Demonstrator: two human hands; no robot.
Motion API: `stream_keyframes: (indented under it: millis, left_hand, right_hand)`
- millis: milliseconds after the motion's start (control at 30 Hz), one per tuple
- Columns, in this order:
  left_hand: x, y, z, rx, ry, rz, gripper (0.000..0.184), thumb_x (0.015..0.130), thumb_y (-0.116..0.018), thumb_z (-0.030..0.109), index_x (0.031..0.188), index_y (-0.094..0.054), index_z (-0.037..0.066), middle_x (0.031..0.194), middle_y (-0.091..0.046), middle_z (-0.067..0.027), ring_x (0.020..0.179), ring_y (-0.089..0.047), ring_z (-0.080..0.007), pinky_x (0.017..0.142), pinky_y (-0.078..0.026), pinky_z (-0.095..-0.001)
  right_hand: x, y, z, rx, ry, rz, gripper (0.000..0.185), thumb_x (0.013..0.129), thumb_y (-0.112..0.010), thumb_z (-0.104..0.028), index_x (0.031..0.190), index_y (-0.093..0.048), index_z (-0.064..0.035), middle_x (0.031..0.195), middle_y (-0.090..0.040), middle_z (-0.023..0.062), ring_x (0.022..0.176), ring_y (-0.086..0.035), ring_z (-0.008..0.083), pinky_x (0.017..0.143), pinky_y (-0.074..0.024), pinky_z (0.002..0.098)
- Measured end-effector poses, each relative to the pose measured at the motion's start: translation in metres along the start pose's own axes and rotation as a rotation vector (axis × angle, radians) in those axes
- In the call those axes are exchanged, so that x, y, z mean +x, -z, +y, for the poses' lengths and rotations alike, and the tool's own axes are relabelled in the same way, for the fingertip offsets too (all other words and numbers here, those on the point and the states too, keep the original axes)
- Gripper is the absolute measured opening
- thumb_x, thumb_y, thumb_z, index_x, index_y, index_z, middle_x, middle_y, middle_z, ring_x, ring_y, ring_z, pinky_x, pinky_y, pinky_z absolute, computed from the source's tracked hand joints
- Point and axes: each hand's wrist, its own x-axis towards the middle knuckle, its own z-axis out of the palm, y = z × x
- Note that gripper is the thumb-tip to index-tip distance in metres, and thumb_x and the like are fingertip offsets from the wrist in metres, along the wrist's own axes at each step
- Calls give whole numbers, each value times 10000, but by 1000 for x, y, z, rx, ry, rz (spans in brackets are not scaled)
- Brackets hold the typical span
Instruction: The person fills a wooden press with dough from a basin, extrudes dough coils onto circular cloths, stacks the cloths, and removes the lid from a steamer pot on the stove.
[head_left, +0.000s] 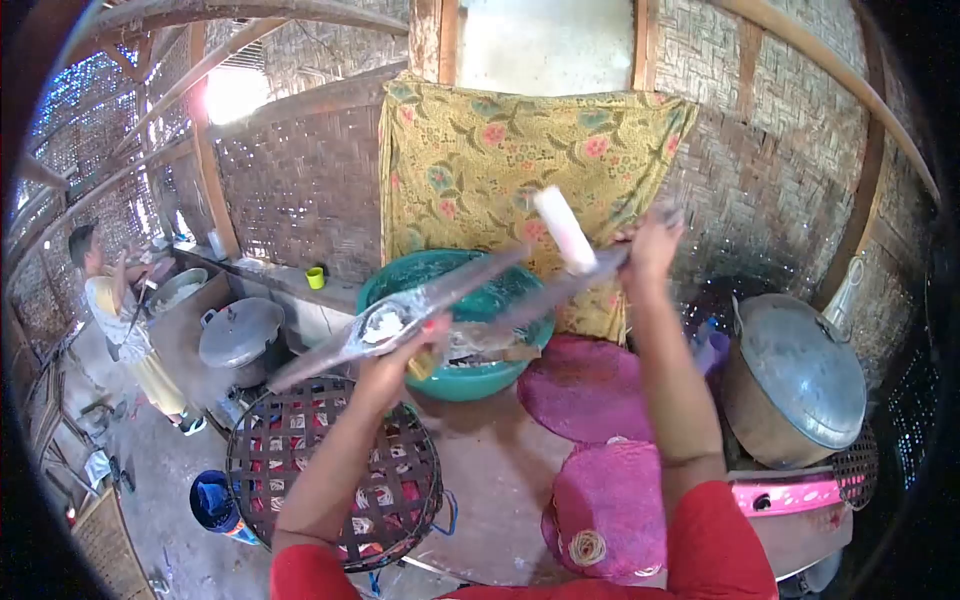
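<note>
My left hand (392,365) is closed around the lower board of a long wooden hand press (440,290), held above a teal tub (470,383). White dough (384,324) fills the round hollow in that board. With my right hand (655,248), I grip the end of the press's upper lever (560,292), raised to the right. A white cylindrical plunger (563,228) sticks up from this lever, apart from the hollow. Something yellowish (422,364) shows beside my left fingers; its kind is unclear. The arms of the press are blurred by motion.
Pink round mats (605,500) lie to the right, one bearing a coil of pale strands (587,547). A woven basket (330,470) stands front left, a large lidded pot (795,375) at right. Another person (118,300) stands far left near a second pot (242,335).
</note>
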Motion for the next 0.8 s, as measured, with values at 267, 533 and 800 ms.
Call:
stream_keyframes:
  millis: [267, 533, 800]
  left_hand:
    - [80, -2, 28, 105, -365, 662, 202, 943, -515, 196, 1030, -628, 52, 823, -635, -52, 797, -609, -176, 734, -488, -321]
    - [189, 33, -78, 845, -732, 476, 267, 834, -611, 90, 1080, -527, 29, 1004, -613, -108, 920, -598, -218, 813, -477, -319]
    - [182, 25, -102, 460, -643, 468, 372, 638, -787, 83, 883, -509, 48, 779, -573, -41, 717, -574, -130, 645, -463, -263]
  right_hand:
    - [-50, -12, 204, -983, -457, -1194, 468, 881, -500, -495, 811, -629, -51, 803, -640, 116, 681, -591, 263, 635, -493, 423]
    - [-90, -10, 180, -1916, 185, -1643, 306, 836, -498, -183, 1116, -611, -133, 964, -661, 153, 905, -650, 326, 683, -510, 463]
    - [-62, -31, 214, -1798, 538, -1683, 223, 799, -555, -138, 960, -708, -114, 850, -693, 116, 774, -685, 295, 651, -546, 418]
